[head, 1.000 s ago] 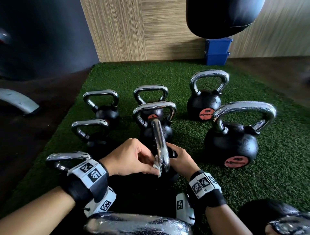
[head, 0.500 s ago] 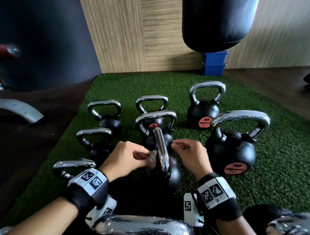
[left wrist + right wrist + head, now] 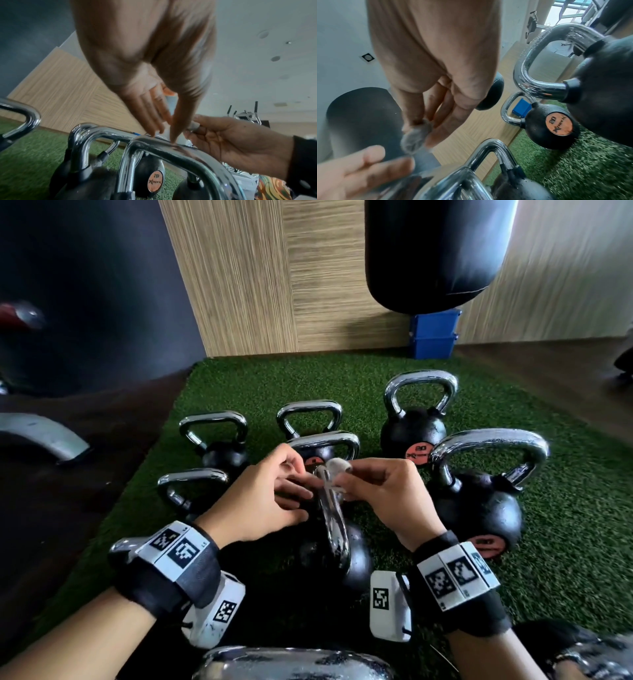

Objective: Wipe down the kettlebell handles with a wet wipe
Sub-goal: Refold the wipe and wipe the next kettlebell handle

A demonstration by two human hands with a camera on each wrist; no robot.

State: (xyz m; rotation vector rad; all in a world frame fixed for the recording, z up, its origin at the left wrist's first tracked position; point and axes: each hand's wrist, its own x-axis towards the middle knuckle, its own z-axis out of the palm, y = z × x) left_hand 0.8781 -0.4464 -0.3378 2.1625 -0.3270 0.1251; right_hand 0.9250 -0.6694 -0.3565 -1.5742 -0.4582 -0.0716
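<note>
Several black kettlebells with chrome handles stand on green turf [image 3: 575, 559]. The nearest middle one shows its handle [image 3: 334, 529] edge-on between my hands. My right hand [image 3: 342, 481] pinches a crumpled white wet wipe [image 3: 337, 469] just above the far end of that handle; the right wrist view shows the wipe [image 3: 416, 136] between thumb and fingers of that hand [image 3: 423, 135]. My left hand [image 3: 298, 489] has straight fingers reaching toward the wipe. In the left wrist view its fingertips [image 3: 154, 133] touch the top of the handle [image 3: 180, 150].
A larger kettlebell [image 3: 479, 508] stands close on the right, smaller ones [image 3: 219, 446] on the left and behind. A black punching bag [image 3: 435, 251] hangs over blue boxes [image 3: 433, 337] at the wood wall. Another chrome handle [image 3: 294, 662] lies at the bottom edge.
Both hands rose from the near end of the handle to its far end. The wipe, earlier pressed on the handle by the left hand, is now pinched by the right hand.
</note>
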